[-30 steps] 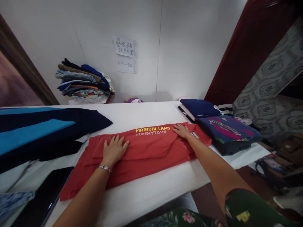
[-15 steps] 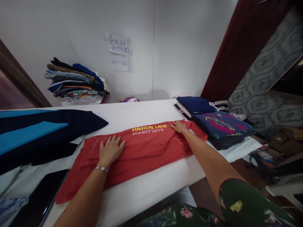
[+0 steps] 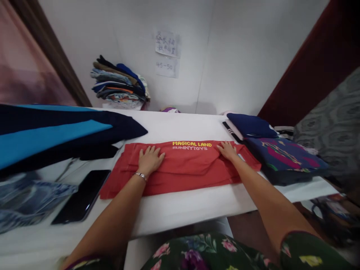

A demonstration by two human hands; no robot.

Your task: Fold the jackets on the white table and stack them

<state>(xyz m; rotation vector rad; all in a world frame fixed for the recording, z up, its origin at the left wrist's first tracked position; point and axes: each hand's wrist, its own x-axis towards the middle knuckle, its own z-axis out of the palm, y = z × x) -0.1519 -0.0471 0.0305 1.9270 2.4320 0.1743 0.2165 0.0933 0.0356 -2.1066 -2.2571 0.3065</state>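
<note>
A red garment (image 3: pixel 185 165), folded into a long strip, lies across the white table (image 3: pixel 180 125). Yellow letters reading "MAGICAL LAND" run along its far edge, with paler letters "FUNNYTOYS" below. Flat on the left part of the cloth rests my left hand (image 3: pixel 150 159), fingers spread, a bracelet on its wrist. My right hand (image 3: pixel 227 150) presses on the right part near the far edge, its fingers stretched out. Just beyond that hand a small pale label shows on the cloth.
Folded clothes (image 3: pixel 287 153) are stacked at the right. Dark-and-light-blue garments (image 3: pixel 70 131) cover the left side. A black phone (image 3: pixel 83 197) and some denim (image 3: pixel 33 202) lie at the near left. Behind stands a tall clothes pile (image 3: pixel 120 82); handwritten papers (image 3: pixel 167 54) hang on the wall.
My view has turned left and down, so more of the phone and denim shows. Both hands stay spread on the red garment, in nearly the same places on it.
</note>
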